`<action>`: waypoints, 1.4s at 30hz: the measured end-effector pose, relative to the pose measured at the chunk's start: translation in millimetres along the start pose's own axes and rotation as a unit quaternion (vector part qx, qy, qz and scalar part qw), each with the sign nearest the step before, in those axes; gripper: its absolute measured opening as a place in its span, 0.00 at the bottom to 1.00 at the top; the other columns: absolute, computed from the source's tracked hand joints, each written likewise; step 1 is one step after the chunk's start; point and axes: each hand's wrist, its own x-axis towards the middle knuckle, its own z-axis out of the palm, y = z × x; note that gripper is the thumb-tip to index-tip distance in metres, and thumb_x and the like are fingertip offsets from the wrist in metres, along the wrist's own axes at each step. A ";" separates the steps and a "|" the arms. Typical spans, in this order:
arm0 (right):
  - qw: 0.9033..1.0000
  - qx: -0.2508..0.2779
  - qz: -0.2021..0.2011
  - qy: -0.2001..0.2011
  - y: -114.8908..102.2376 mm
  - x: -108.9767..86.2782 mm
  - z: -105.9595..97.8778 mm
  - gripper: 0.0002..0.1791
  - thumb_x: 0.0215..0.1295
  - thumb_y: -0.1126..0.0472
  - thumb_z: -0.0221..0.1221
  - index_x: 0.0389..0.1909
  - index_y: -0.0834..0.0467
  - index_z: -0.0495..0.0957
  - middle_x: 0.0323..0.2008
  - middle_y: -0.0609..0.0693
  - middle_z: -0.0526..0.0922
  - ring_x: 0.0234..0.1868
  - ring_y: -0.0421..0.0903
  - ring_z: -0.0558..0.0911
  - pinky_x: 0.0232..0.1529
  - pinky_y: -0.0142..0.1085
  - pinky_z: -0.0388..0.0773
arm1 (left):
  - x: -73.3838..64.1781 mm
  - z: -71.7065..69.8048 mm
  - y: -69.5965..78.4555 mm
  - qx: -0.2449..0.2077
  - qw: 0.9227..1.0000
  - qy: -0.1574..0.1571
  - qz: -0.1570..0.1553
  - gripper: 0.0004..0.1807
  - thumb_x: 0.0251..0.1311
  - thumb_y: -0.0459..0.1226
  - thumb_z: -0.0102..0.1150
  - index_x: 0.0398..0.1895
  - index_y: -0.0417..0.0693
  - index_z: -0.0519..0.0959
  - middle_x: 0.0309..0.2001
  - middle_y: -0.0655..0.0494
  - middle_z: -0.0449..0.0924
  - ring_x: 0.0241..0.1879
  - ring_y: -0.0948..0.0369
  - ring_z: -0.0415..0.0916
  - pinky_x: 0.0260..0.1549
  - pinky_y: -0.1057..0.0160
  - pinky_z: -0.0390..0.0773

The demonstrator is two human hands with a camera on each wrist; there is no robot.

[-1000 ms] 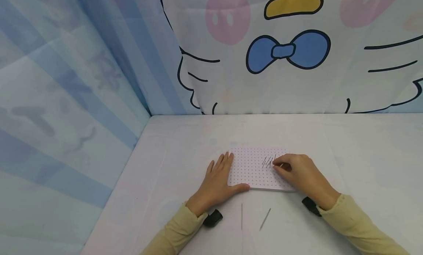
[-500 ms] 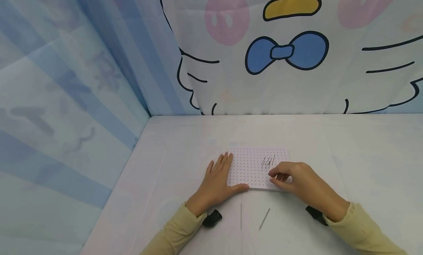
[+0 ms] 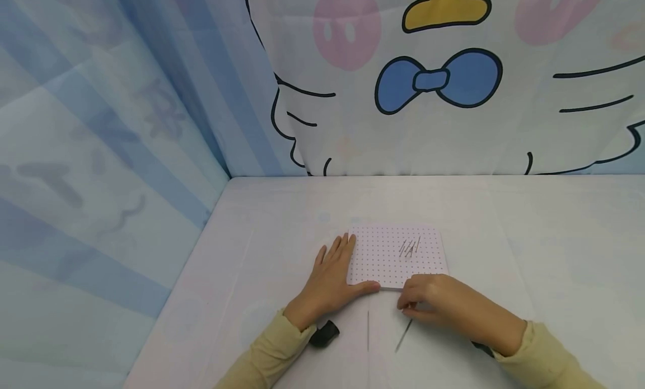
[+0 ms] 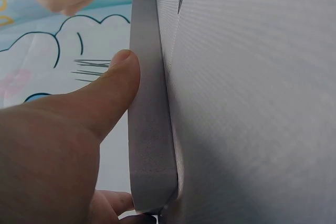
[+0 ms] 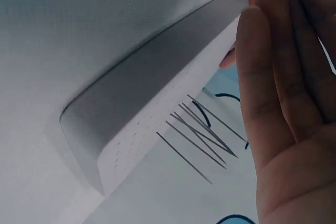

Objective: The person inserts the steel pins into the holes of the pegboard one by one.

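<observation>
A pale board [image 3: 375, 260] dotted with rows of small holes lies on the table. My left hand [image 3: 327, 280] rests along its left side, fingers straight, the thumb against the front edge, as the left wrist view shows too. Several thin metal pins [image 5: 184, 158] stand up from the board's right half, some leaning across each other. Just in front of the board is my right hand [image 3: 433, 300], palm down with bent fingers. Its fingertips are right at the upper end of a loose metal pin [image 3: 403, 337] on the table; nothing shows held between them.
Another thin pin [image 3: 368, 330] lies on the white table cover [image 3: 282, 210] left of the first. Behind the table hangs a printed cloth [image 3: 453, 137], and a blue-striped curtain [image 3: 101, 182] hangs at the left.
My right hand has left the pins on the board and come down toward me, over the front edge to the loose pin on the table. The left hand has stayed in place.
</observation>
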 end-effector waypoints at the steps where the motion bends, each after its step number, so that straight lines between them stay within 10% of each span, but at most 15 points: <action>1: 1.000 0.005 -0.007 -0.009 -0.3 0.1 1.6 0.08 0.54 0.66 0.71 0.30 0.50 0.86 0.32 0.35 0.83 0.34 0.29 0.78 0.35 0.27 0.79 | -0.3 0.0 -0.1 0.000 1.000 0.001 0.001 0.60 0.55 0.67 0.61 0.80 0.46 0.45 0.80 0.49 0.44 0.79 0.53 0.39 0.76 0.46 0.40; 15: 0.995 0.016 0.000 -0.101 -8.3 0.8 17.3 0.07 0.59 0.62 0.69 0.28 0.45 0.85 0.31 0.31 0.77 0.34 0.26 0.74 0.36 0.25 0.77 | -0.9 1.4 0.3 0.001 1.000 -0.001 0.001 0.60 0.55 0.68 0.59 0.80 0.47 0.44 0.80 0.50 0.43 0.80 0.54 0.38 0.76 0.47 0.38; 42: 0.989 -0.106 -0.075 -0.067 -13.8 5.7 25.8 0.12 0.54 0.64 0.68 0.24 0.48 0.74 0.25 0.35 0.68 0.26 0.28 0.67 0.27 0.21 0.67 | -0.6 1.7 -1.9 -0.002 1.000 0.000 0.001 0.60 0.55 0.68 0.59 0.80 0.47 0.45 0.80 0.50 0.42 0.80 0.55 0.38 0.76 0.47 0.38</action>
